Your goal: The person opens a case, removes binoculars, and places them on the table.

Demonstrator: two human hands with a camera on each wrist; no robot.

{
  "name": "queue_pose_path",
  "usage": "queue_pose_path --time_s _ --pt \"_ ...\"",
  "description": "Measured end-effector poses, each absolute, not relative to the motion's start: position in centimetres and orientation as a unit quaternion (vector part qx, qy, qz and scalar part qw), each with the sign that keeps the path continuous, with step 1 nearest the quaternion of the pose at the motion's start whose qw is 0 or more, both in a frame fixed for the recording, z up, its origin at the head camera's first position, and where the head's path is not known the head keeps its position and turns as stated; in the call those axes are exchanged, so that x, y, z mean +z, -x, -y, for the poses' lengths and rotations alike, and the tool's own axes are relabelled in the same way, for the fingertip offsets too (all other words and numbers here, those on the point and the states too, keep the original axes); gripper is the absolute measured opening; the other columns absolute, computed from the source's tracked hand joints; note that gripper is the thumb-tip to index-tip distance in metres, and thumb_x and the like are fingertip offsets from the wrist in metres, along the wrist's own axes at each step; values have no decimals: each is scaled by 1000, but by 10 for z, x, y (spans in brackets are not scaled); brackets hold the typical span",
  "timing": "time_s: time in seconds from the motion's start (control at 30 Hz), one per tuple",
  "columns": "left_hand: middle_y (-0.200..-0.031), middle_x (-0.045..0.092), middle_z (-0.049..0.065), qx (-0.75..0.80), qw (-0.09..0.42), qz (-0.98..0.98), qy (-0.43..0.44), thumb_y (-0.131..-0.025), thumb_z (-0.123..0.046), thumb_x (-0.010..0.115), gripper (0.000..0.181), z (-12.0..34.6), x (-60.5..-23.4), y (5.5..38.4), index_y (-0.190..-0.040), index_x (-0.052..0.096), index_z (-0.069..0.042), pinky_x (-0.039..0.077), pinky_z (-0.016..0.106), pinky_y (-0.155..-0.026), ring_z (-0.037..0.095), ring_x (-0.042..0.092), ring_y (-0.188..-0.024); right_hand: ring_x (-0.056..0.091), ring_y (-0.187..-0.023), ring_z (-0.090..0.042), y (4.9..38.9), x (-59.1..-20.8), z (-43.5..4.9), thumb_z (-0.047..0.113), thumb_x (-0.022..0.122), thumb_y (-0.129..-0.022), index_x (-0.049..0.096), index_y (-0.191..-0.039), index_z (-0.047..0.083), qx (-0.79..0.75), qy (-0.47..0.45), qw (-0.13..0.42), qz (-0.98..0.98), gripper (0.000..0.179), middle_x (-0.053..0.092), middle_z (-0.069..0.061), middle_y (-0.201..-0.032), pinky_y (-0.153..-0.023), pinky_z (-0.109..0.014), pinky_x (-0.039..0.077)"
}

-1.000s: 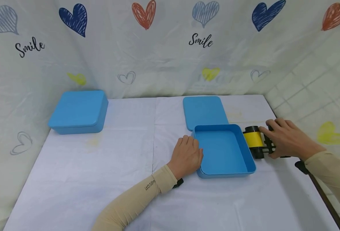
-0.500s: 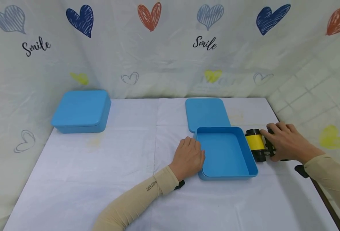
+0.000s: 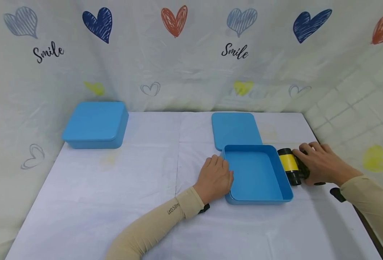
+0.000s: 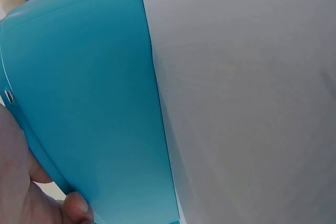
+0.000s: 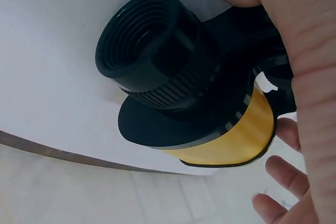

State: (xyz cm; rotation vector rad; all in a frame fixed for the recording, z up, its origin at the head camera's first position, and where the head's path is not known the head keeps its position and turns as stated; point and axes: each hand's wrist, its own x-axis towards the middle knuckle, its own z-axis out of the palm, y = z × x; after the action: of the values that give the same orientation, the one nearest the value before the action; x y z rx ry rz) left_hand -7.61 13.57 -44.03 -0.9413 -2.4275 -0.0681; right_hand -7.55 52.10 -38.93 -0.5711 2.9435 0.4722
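Observation:
On the right side of the table sits a lidless blue box (image 3: 254,175). My left hand (image 3: 214,178) grips its left wall, and the left wrist view shows fingertips (image 4: 79,207) against the blue outer side (image 4: 89,87). Just beyond the box's right wall lies a pair of black and yellow binoculars (image 3: 288,162). My right hand (image 3: 322,164) holds them from above, covering the far barrel in the head view. Up close in the right wrist view, a ribbed black eyepiece (image 5: 152,51) and a yellow barrel band (image 5: 231,137) show beside the thumb and fingers.
A flat blue lid (image 3: 236,130) lies behind the lidless box. Another blue box (image 3: 95,124), with its lid on, stands at the back left. A white cloth covers the table (image 3: 139,173), and a heart-patterned curtain (image 3: 185,65) hangs behind. The table's right edge runs below the right forearm.
The head view has shifted slightly, so everything sits a little lower and further right. My right hand now covers more of the binoculars' middle. The left hand keeps its place on the box.

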Motion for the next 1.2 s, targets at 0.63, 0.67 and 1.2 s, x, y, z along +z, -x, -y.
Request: queue_pose_path --time_s 0.63,0.67,1.2 --pt "-77 51 0 -55 118 926 355 -107 -60 38 53 -126 -434 82 -85 57 -16 40 28 -73 16 45 -78 47 -121 -53 64 -373 -513 47 101 -51 49 -144 5 139 136 88 -977 114 59 -23 -129 -95 -73 39" --pt "-77 51 0 -57 107 927 354 -107 -60 37 54 -124 -434 83 -86 57 -15 41 29 -74 17 46 -79 48 -120 -53 65 -370 -513 46 102 -51 49 -144 5 141 132 89 -977 114 59 -23 -128 -95 -72 39" --pt "-89 58 5 -47 168 923 343 -109 -50 43 44 -64 -427 113 -102 60 -10 48 37 -83 24 54 -88 50 -113 -55 71 -325 -500 19 86 -78 49 -135 -4 155 62 61 -984 71 56 -34 -126 -90 -71 43"
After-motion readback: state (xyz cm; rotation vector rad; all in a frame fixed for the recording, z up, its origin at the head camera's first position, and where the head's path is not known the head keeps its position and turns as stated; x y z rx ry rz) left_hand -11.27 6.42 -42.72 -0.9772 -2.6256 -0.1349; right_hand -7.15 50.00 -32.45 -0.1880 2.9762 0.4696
